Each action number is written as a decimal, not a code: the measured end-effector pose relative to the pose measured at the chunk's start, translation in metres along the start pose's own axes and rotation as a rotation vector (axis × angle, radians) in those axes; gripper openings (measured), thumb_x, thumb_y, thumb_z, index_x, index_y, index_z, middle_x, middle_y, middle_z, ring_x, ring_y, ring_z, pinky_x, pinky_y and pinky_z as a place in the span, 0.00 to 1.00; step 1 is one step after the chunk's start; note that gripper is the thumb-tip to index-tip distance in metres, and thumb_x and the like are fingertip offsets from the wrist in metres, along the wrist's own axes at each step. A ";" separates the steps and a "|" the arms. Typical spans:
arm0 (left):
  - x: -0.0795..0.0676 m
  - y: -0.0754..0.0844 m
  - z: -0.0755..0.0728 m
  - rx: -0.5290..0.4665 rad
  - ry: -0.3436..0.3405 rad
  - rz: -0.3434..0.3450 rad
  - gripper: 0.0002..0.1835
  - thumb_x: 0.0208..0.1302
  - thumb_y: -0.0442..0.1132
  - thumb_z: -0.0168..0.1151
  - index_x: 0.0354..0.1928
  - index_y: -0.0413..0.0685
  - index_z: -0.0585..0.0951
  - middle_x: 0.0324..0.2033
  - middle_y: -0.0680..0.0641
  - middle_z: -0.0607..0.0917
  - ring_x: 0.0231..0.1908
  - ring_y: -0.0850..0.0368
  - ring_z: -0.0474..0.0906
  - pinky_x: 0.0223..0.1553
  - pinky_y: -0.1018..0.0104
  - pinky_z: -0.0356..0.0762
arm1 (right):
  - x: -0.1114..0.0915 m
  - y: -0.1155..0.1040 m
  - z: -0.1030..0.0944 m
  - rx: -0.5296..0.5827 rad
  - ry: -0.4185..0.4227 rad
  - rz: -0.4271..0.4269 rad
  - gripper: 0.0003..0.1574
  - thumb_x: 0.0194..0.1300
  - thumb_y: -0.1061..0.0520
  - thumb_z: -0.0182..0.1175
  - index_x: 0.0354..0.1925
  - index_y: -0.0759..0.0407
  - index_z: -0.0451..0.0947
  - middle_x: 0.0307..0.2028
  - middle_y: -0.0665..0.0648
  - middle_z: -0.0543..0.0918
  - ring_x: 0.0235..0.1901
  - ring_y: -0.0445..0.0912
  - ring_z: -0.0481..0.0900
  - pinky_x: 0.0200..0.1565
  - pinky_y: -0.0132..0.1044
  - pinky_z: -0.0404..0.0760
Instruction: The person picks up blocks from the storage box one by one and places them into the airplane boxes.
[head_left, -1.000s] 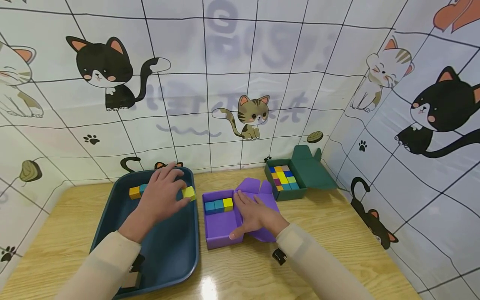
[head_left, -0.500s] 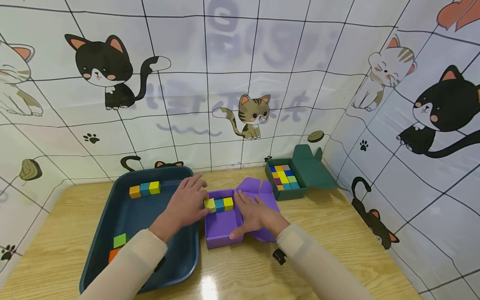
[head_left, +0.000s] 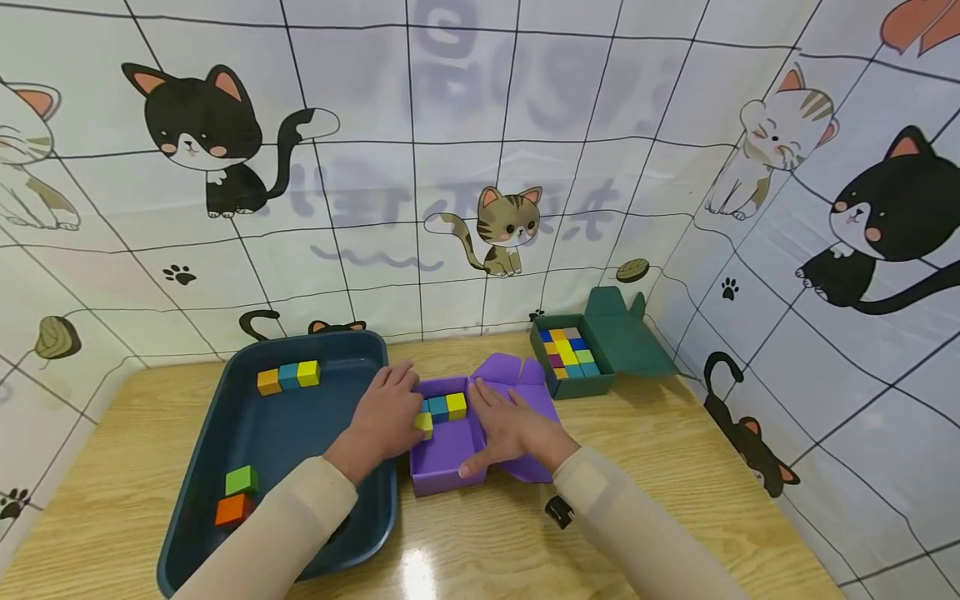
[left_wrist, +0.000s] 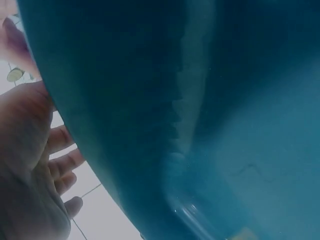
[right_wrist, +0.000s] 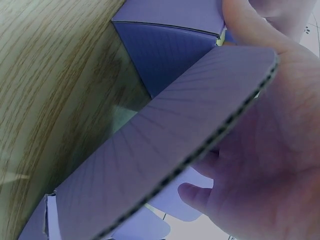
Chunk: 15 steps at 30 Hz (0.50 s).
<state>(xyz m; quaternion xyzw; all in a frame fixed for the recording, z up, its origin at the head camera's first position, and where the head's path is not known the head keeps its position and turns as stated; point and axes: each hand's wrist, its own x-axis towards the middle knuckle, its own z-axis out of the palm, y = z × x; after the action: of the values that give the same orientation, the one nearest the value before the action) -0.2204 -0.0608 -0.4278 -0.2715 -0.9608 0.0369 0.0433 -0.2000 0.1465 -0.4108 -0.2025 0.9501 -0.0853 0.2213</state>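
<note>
In the head view my left hand (head_left: 384, 414) reaches over the left wall of an open purple cardboard box (head_left: 448, 482). It pinches a yellow cube (head_left: 425, 426) just in front of a row at the box's back. That row has a blue cube (head_left: 438, 408), a yellow cube (head_left: 456, 406) and another blue cube partly hidden by the fingers. My right hand (head_left: 513, 431) rests with straight fingers on the box's right side, over the folded-back lid (head_left: 536, 400). The right wrist view shows this palm (right_wrist: 280, 130) beside the lid's flap (right_wrist: 170, 130).
A dark blue tray (head_left: 315, 483) on the left holds orange, blue and yellow cubes (head_left: 308, 373) at the back, and green (head_left: 242, 480) and red-orange cubes (head_left: 234, 510) nearer. A green box (head_left: 585, 386) filled with coloured cubes stands open at the back right. A small black object (head_left: 558, 512) lies in front.
My left hand has carried the yellow cube from the tray rightward into the purple box, then slightly nearer, in front of the row. The right hand has stayed put.
</note>
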 end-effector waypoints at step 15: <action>0.004 0.013 0.005 0.178 -0.073 -0.038 0.23 0.52 0.53 0.62 0.47 0.48 0.81 0.62 0.42 0.67 0.68 0.46 0.51 0.69 0.49 0.47 | 0.000 0.000 0.000 -0.019 -0.008 0.003 0.81 0.37 0.19 0.59 0.71 0.57 0.29 0.72 0.58 0.35 0.72 0.47 0.36 0.70 0.54 0.38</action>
<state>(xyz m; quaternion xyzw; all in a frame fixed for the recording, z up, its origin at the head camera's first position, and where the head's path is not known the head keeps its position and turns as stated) -0.2175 -0.0480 -0.4340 -0.2465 -0.9597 0.1310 0.0328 -0.2001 0.1462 -0.4109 -0.2036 0.9503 -0.0749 0.2232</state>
